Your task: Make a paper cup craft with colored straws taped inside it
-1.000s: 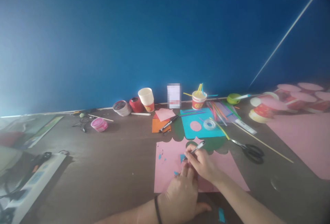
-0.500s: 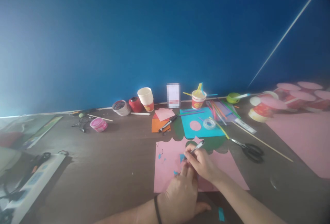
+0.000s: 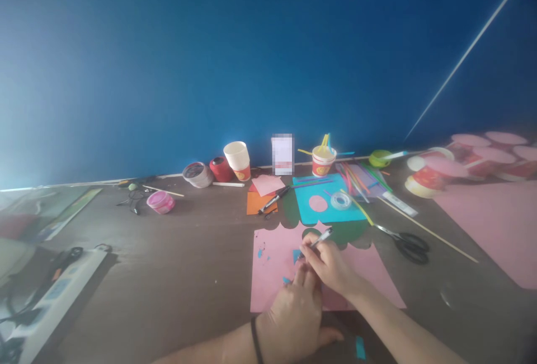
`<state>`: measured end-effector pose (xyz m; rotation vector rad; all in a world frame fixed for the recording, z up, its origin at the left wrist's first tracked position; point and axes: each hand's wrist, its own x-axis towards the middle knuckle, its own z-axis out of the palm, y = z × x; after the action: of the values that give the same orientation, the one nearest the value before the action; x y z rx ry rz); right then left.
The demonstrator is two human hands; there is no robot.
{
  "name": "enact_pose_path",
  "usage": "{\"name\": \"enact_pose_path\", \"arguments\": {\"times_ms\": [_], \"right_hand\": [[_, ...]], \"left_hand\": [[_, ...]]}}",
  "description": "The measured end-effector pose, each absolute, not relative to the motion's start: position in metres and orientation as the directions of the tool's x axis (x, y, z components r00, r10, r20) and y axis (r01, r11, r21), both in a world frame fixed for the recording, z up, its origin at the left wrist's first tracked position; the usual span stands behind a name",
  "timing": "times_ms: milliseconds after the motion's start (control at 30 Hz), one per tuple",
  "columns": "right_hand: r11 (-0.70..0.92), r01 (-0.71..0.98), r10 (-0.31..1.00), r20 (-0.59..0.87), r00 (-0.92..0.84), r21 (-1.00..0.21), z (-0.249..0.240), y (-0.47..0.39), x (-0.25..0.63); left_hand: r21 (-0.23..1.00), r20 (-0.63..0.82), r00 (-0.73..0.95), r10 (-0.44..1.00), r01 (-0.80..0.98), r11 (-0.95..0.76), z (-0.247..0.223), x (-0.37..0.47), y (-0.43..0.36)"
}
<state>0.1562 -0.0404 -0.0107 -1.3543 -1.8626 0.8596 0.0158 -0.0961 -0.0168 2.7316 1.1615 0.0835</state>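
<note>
My right hand (image 3: 329,263) is closed round a pen (image 3: 322,237), its tip down by a small blue paper piece (image 3: 296,254). That piece lies on a pink sheet (image 3: 361,274) with a scalloped far edge. Just below it, my left hand (image 3: 293,313) presses its outstretched fingers on the pink sheet, the thumb spread to the right; it wears a black wristband (image 3: 255,339). The pen tip and left fingertips almost meet, and what lies under those fingers is hidden. Another blue scrap (image 3: 360,347) lies near the front edge.
Scissors (image 3: 405,244) and a thin wooden stick (image 3: 432,230) lie to the right. Behind the sheet are a blue sheet (image 3: 304,207) with a tape roll (image 3: 340,201), a marker (image 3: 274,200), and paper cups (image 3: 237,162). A power strip (image 3: 62,297) sits at left.
</note>
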Motion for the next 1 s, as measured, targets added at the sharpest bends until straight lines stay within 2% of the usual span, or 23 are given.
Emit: {"name": "enact_pose_path", "arguments": {"times_ms": [800,1000], "right_hand": [[0.269,0.536,0.959,0.174,-0.223,-0.800,-0.0051,-0.0401,0.1576],[0.258,0.547,0.962,0.162,-0.218,-0.797,-0.0034,-0.0397,0.1580]], "left_hand": [[0.189,-0.060,0.693,0.719,0.715,-0.673,-0.0085,0.0173,-0.0939],[0.209,-0.034,0.696,0.717,0.707,-0.676,-0.0096,0.0169,-0.0940]]}}
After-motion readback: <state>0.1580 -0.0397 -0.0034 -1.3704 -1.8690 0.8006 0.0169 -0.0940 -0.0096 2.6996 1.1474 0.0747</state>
